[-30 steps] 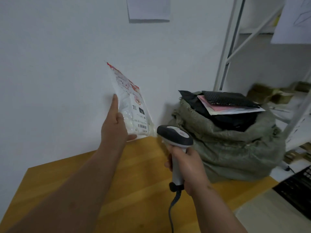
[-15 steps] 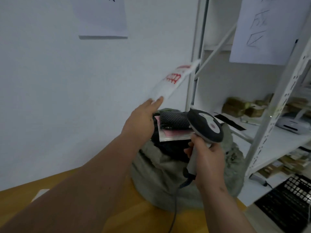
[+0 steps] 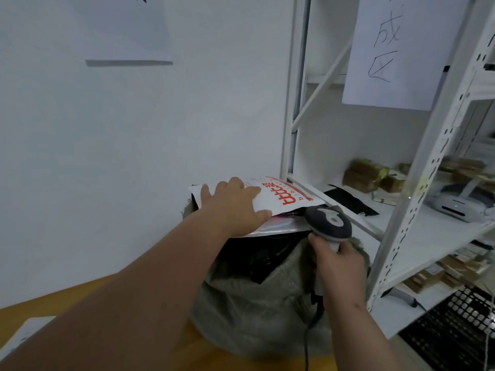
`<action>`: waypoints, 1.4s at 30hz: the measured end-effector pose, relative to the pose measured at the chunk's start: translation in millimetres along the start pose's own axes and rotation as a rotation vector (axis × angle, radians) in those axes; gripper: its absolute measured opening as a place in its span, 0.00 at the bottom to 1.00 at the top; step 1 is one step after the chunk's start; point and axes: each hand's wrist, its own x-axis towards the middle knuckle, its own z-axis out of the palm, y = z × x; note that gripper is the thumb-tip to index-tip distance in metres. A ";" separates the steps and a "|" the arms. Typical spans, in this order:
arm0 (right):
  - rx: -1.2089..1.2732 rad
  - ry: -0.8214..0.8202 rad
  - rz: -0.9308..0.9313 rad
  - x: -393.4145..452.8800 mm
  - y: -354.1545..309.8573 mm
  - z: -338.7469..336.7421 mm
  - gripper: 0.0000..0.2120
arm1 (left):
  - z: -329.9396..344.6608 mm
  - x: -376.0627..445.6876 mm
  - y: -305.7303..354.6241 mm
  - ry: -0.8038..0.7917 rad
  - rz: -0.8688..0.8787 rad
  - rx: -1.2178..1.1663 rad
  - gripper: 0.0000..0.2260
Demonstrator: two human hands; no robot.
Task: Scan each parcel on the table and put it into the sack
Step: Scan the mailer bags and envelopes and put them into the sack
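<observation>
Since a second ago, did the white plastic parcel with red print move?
Yes. The white plastic parcel with red print went from upright beside the grey-green woven sack to flat on top, under the left hand.

Left hand (image 3: 235,207) covers the near part of the white red-printed plastic parcel (image 3: 278,195). Flat white item (image 3: 24,336) on the table is cut by the left edge, unidentifiable. Brown bundles on the white metal shelf (image 3: 369,175) too blurred to identify

White wall (image 3: 214,116), white metal shelving (image 3: 401,228) beside.
</observation>
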 end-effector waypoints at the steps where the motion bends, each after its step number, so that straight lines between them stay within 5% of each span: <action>1: 0.025 -0.006 0.015 4.6 -3.3 -1.3 0.17 | 1.2 3.7 2.3 -0.004 0.005 -0.016 0.32; 4: 0.109 -0.090 0.082 17.0 -13.3 -5.8 0.07 | 7.5 14.0 5.5 -0.134 0.018 -0.026 0.32; 9: 0.118 -0.144 0.158 32.4 -10.6 -6.1 0.07 | 33.8 19.6 7.2 -0.210 -0.009 -0.058 0.32; 14: 0.281 -0.022 0.138 40.3 -15.7 -14.1 0.11 | 45.9 20.9 9.9 -0.211 0.011 0.011 0.38; 18: 0.444 -0.027 0.059 40.2 -47.1 -19.0 0.10 | 41.0 22.6 15.6 -0.314 0.002 0.032 0.30; 22: 0.471 -0.083 -0.052 26.2 -65.0 -11.3 0.09 | 32.2 21.8 24.4 -0.382 -0.134 -0.223 0.29; 26: 0.429 -0.156 -0.189 13.2 -68.8 0.6 0.11 | 31.0 22.4 12.9 -0.429 -0.251 -0.798 0.31; 29: 0.175 -0.225 -0.153 10.2 -54.1 14.2 0.08 | 36.2 16.5 6.0 -0.495 -0.155 -1.036 0.33; 36: 0.067 -0.115 0.009 6.9 -27.1 17.2 0.07 | 30.2 -3.4 -25.3 0.157 -0.096 -1.207 0.15; 42: 0.069 -0.048 -0.006 -0.5 -35.0 15.8 0.07 | 30.5 -20.8 -39.7 0.228 -0.107 -0.995 0.15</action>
